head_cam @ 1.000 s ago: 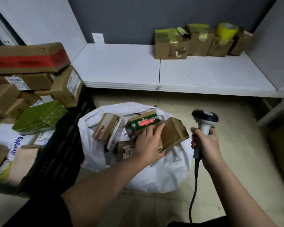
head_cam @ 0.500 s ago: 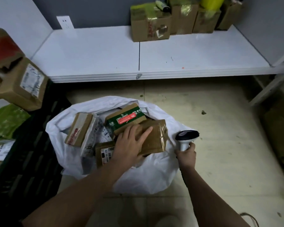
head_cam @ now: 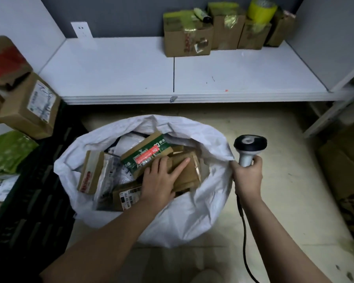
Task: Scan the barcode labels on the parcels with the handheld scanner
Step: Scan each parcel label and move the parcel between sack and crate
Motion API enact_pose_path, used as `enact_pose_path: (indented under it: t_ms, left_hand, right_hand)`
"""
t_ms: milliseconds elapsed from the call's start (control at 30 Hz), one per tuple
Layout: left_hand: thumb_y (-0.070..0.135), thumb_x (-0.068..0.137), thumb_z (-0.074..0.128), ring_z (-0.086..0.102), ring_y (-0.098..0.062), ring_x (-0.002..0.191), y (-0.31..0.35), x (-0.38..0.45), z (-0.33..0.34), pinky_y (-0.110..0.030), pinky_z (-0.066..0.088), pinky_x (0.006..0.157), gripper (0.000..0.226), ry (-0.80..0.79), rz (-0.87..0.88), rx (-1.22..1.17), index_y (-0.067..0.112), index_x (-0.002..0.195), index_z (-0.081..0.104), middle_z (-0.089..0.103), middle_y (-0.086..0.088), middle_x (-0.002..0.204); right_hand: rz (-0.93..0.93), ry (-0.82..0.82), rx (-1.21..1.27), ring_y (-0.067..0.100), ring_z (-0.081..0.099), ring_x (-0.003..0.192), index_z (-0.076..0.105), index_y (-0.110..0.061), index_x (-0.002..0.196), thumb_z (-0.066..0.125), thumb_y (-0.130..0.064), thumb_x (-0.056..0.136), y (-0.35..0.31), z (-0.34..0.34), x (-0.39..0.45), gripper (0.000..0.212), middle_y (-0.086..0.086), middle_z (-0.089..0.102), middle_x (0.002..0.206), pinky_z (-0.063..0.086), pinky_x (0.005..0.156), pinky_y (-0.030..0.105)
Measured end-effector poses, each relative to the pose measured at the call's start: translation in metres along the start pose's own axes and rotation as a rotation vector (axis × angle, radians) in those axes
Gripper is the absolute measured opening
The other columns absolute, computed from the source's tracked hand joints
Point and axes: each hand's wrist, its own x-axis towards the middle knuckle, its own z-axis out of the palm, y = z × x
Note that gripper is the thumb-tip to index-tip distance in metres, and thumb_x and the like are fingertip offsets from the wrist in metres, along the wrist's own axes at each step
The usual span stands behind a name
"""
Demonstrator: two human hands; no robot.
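Nearest the camera, the person's two forearms are reaching out over the pale floor. The right hand is clenching the grey handle of the handheld scanner, its black head sitting upright and its cable trailing back toward the body; held just beside the sack's right rim, it is probably waiting for a label to be turned up. The left hand is lying with fingers spread and fairly straight on a brown taped parcel inside the white sack, apparently steadying or turning it so its barcode faces up. Touching it are a green-printed carton and a small labelled box. Farther left, more parcels are sitting stacked over a black crate. Beyond, small cartons and a yellow tape roll are resting on the white shelf.
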Motion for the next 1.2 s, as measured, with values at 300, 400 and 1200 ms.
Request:
enact_pose_path:
  t_ms: [300, 400, 1200]
  left_hand:
    - [0.016, 0.086, 0.066, -0.005, -0.038, 0.146, 0.04, 0.045, -0.027, -0.045, 0.033, 0.11, 0.1, -0.32, -0.073, -0.317, 0.032, 0.152, -0.007, -0.016, -0.015, 0.158]
    - [0.016, 0.086, 0.067, 0.008, -0.033, 0.147, 0.015, 0.029, -0.041, -0.042, 0.037, 0.11, 0.096, -0.306, 0.07, -0.466, 0.03, 0.154, 0.001, -0.019, -0.007, 0.159]
    - [0.021, 0.099, 0.048, 0.058, -0.043, 0.106, -0.181, -0.102, 0.046, -0.041, 0.045, 0.084, 0.035, 0.056, -1.333, -1.027, -0.007, 0.117, 0.059, 0.06, -0.028, 0.117]
  right_hand:
    - [-0.155, -0.129, 0.057, 0.021, 0.061, 0.076, 0.052, -0.013, 0.112, 0.068, -0.015, 0.081, -0.049, 0.001, -0.038, 0.035, 0.002, 0.061, 0.088, 0.047, 0.065, 0.033]
    - [-0.115, -0.094, 0.022, 0.027, 0.063, 0.084, 0.052, -0.012, 0.113, 0.068, -0.017, 0.081, -0.042, -0.002, -0.036, 0.036, 0.003, 0.062, 0.091, 0.052, 0.073, 0.04]
    - [-0.163, 0.006, 0.08, 0.026, 0.055, 0.078, 0.049, -0.01, 0.113, 0.062, -0.016, 0.087, -0.011, 0.006, -0.024, 0.03, 0.013, 0.058, 0.095, 0.044, 0.065, 0.036]
